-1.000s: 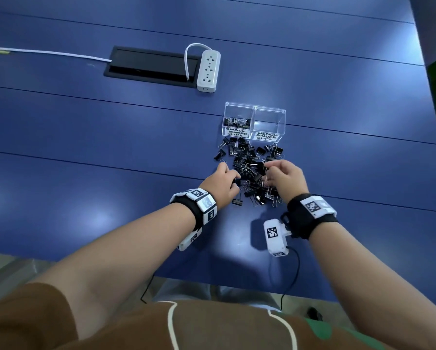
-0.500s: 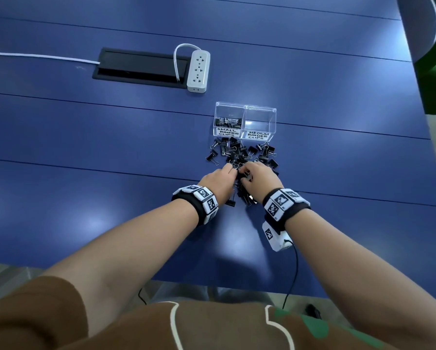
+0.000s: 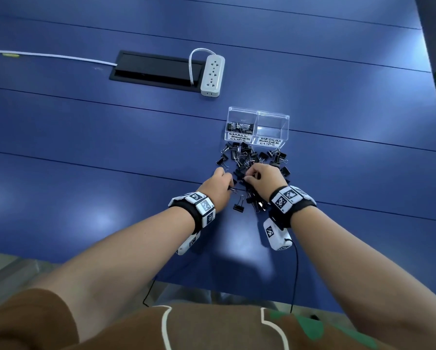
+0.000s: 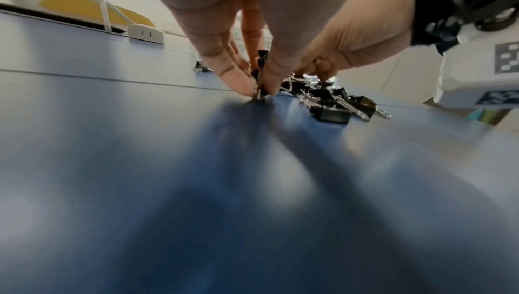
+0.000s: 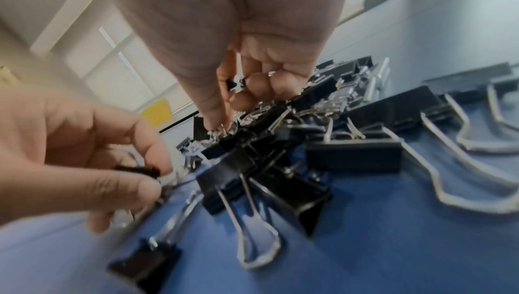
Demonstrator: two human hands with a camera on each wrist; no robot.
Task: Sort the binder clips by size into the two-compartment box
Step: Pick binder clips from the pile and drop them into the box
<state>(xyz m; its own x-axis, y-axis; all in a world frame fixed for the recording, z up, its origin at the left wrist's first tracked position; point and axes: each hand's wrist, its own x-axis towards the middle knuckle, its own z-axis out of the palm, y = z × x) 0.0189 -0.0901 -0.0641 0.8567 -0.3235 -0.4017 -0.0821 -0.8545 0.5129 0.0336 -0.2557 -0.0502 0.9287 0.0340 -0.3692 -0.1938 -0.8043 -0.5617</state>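
A clear two-compartment box stands on the blue table. Its left half, labelled small binder clips, holds several clips; the right half, labelled medium, looks empty. A pile of black binder clips lies just in front of it. My left hand is at the pile's near left edge and pinches a small clip whose wire tip touches the table. My right hand hovers over the pile's middle, fingers curled round a small clip, thumb tip among the wires.
One clip lies apart at the near side between my wrists. A white power strip and a black cable hatch sit behind the box to the left. The table's near edge runs below my forearms.
My right hand has moved left over the pile until it is close beside my left hand. The left hand has stayed at the pile's near left edge.
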